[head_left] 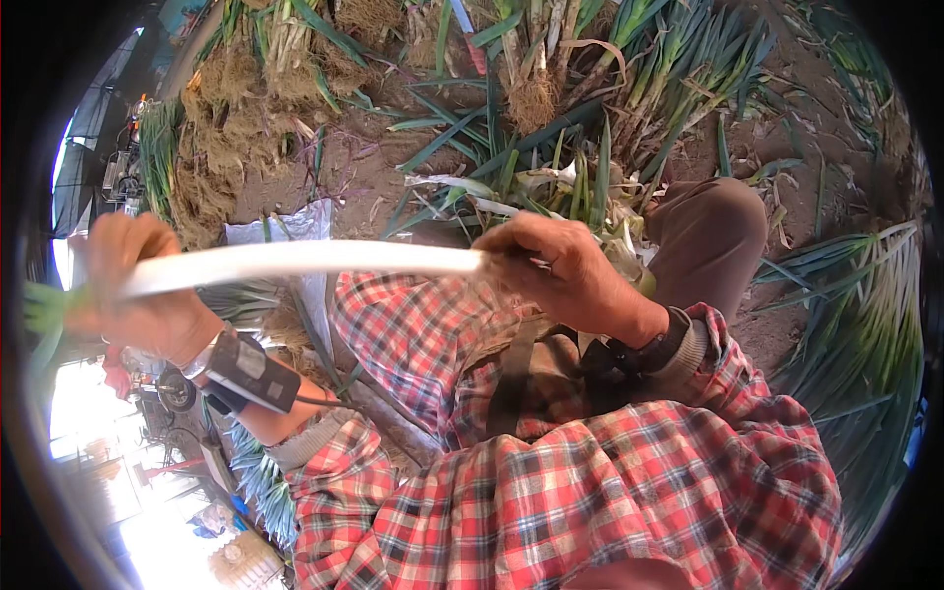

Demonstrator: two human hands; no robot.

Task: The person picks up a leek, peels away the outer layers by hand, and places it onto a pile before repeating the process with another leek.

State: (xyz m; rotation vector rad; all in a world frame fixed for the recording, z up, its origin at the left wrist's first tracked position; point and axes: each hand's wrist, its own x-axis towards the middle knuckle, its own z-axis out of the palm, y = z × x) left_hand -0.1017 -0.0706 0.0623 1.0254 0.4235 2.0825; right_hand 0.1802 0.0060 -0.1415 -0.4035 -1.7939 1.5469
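Leek stalk (295, 262) root end hidden inside right hand (565, 275).

You are looking through one head-worn fisheye camera, aimed steeply down past your chest at your own hands, very near. Your left hand (138, 285) and right hand (560, 270) fill the middle, forearms entering from the lower edge. Beyond your fingers (511, 241) the dirt floor (344, 162) curves off toward the dark round rim.
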